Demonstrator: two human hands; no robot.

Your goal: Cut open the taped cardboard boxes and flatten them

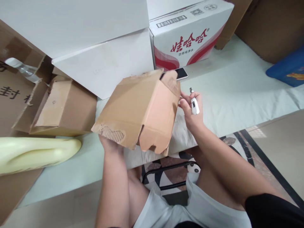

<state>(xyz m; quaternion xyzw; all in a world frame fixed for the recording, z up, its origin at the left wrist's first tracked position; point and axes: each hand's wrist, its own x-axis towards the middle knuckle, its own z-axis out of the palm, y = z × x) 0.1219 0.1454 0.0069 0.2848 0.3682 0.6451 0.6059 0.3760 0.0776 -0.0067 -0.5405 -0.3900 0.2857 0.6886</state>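
A torn brown cardboard box [140,110] is tilted in the air over the table's front edge. My left hand [108,142] holds it from underneath at its lower left corner, with the fingers hidden behind the box. My right hand [191,109] is at the box's right side, closed around a small white utility knife [194,104] whose tip points up. Its fingers touch the box's edge.
A white carton with red print [190,34] and a large white box [95,47] stand at the back. A phone [181,73] lies behind the held box. An open brown box [61,107] and a pale yellow object [35,153] are on the left. A blue item [287,69] lies far right.
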